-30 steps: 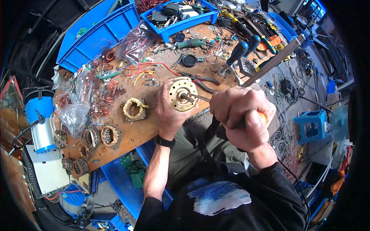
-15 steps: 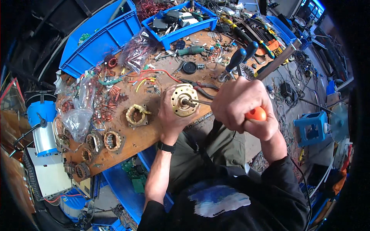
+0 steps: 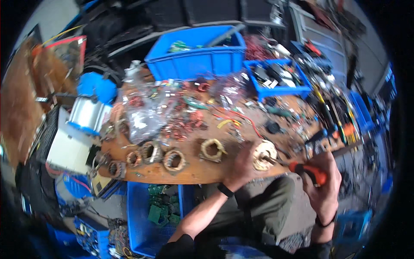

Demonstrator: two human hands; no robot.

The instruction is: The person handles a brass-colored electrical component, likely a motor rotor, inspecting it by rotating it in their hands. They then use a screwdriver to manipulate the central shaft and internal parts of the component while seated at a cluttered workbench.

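Observation:
My left hand grips a round pale brass motor part with holes and a central shaft, at the bench's front edge. My right hand is closed on an orange-and-black handled screwdriver, whose blade reaches to the part's centre beside the shaft. Left of my hands, a wound stator sits near the edge, with several more stators in a row farther left. The picture is blurred, so the exact contact of the blade is hard to make out.
The wooden bench carries copper coils, wires, plastic bags and hand tools. Blue crates and a tray stand at the back. A blue-and-silver cylinder is at left; a crate of circuit boards lies below the bench.
The view has swung, shifting the bench lower in the picture. My right hand has moved from an overhand fist to behind the screwdriver, with more of its orange handle showing; both hands still hold their items.

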